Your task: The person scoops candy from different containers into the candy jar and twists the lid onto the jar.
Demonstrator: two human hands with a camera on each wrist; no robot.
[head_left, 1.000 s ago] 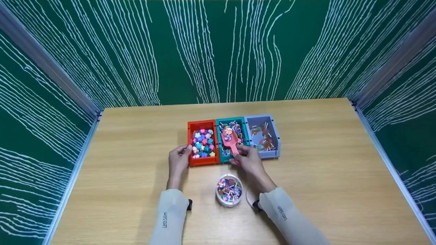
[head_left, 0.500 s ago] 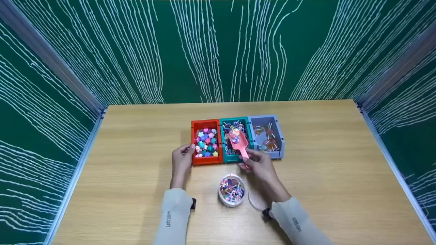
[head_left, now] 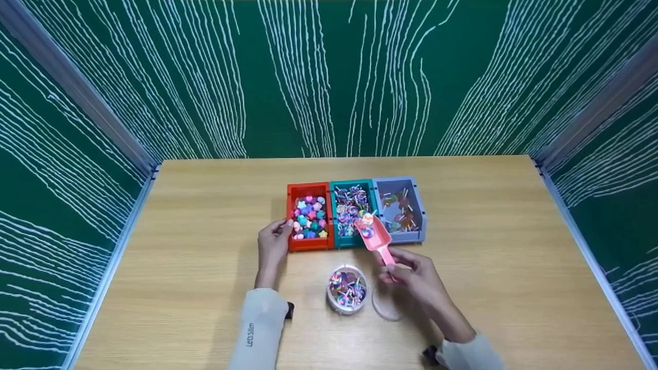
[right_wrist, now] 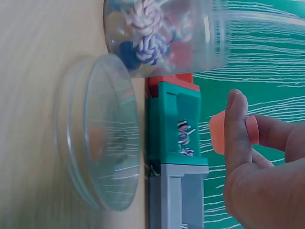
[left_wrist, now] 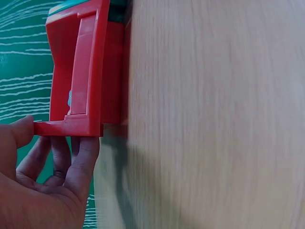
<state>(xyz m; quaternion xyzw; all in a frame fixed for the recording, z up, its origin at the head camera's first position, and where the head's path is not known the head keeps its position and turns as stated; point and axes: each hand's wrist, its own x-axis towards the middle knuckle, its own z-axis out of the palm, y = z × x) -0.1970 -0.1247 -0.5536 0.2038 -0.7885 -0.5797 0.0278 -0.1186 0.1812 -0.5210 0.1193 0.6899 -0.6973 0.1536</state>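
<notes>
My right hand [head_left: 419,275] pinches the handle of a small pink scoop [head_left: 377,235], which carries a few swirl lollipop charms [head_left: 367,219]. The scoop is over the front right corner of the green bin [head_left: 349,241], which holds more such charms. My left hand [head_left: 273,245] grips the left wall of the red bin [head_left: 308,243], thumb on the rim and fingers against the outside, as the left wrist view shows. Star and round beads [head_left: 310,218] fill the red bin. In front of the bins stands a clear round jar [head_left: 343,310] with lollipop charms inside.
A grey-blue bin [head_left: 422,226] with translucent lollipop charms adjoins the green one on the right. A clear round lid [right_wrist: 112,133] lies on the wooden table [head_left: 205,216] just right of the jar. Green walls with white lines [head_left: 195,77] enclose the table.
My right hand has drawn the loaded scoop from over the middle of the green bin toward me and to the right. My left hand keeps its grip on the red bin.
</notes>
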